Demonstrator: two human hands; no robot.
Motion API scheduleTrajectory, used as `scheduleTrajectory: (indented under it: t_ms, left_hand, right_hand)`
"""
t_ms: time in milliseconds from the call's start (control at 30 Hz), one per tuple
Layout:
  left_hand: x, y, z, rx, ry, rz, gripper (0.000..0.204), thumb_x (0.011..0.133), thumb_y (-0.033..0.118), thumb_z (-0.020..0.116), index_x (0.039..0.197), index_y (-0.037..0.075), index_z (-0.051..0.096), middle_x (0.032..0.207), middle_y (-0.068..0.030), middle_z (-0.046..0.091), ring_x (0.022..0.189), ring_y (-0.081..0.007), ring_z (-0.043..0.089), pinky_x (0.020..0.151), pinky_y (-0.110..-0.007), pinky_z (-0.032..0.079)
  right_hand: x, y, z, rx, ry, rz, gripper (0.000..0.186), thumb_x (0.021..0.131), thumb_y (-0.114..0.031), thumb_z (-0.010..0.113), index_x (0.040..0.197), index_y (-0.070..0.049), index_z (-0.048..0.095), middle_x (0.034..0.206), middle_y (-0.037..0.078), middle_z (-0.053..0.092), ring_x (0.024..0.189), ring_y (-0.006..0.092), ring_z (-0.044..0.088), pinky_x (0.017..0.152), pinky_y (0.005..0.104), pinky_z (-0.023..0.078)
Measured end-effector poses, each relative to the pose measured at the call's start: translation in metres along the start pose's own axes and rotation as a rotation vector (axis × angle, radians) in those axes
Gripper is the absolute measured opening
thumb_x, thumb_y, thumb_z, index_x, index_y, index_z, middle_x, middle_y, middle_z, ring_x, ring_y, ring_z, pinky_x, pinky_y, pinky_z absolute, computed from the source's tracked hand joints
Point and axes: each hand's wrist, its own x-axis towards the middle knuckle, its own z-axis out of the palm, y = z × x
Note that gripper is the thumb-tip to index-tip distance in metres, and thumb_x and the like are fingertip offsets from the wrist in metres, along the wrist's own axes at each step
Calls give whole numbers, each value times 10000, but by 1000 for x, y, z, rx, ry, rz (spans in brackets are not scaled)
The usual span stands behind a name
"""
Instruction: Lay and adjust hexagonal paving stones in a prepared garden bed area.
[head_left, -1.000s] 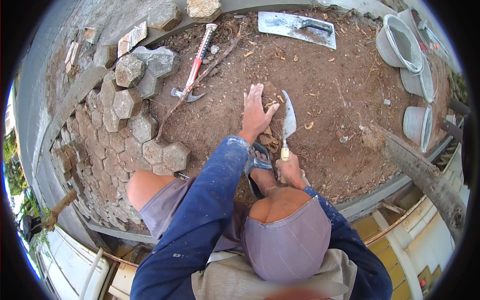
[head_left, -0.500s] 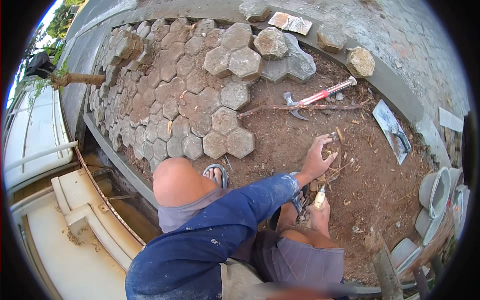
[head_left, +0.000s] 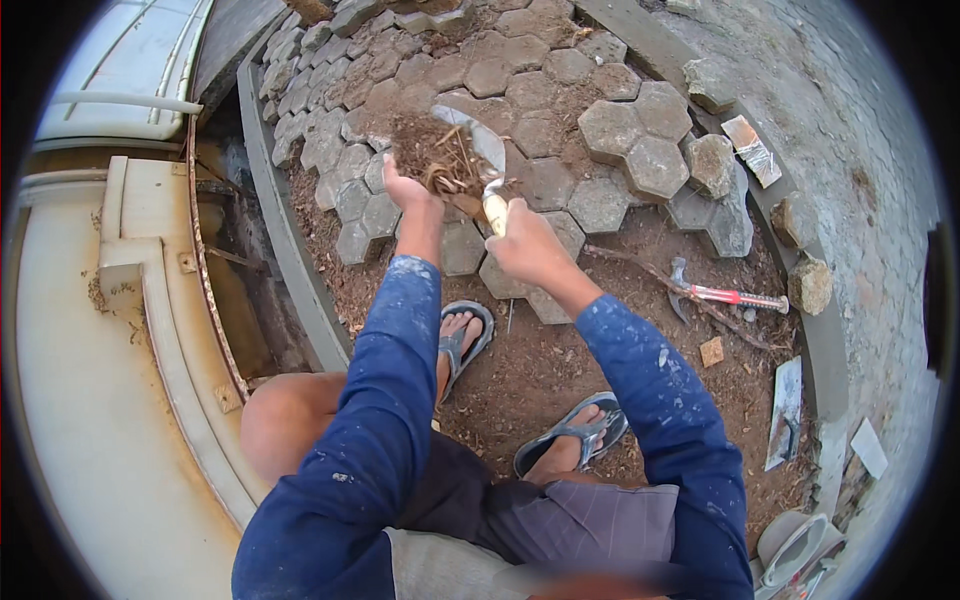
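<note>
Steel trowel upper centre, right hand fingers gripping it; left hand against dirt clump, can't tell finger state.

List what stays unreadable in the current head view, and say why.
In the head view:
- Most fingers of the left hand: hidden by the dry debris.
- Part of the handle of the trowel: covered by the right hand.
- Lower parts of the grey buckets: cut off by the picture's lower edge.
</note>
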Motion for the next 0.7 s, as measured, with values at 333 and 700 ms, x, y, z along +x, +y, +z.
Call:
scheduleTrajectory:
  t_ms: [333, 700]
  left_hand:
    - [-3, 24, -74, 1261, 169, 276, 748, 832, 238, 793, 1445, -40, 469, 1473, -231, 493, 1355, -358, 486, 1130, -422, 377]
    - [24, 78, -10, 2512, -777, 145, 1077, 739, 647, 788, 1563, 139, 316, 1506, -297, 406, 1331, -469, 492, 1073, -538, 440]
  right_hand:
    - [-112, 105, -33, -32, 217, 152, 374, 827, -112, 679, 1098, 1, 447, 856, 318, 641, 870, 531, 628, 734, 586, 476]
    - [-259, 156, 4, -8, 277, 329, 342, 832, -135, 712, 1086, -6, 522, 812, 247, 646, 784, 467, 652, 681, 511, 490]
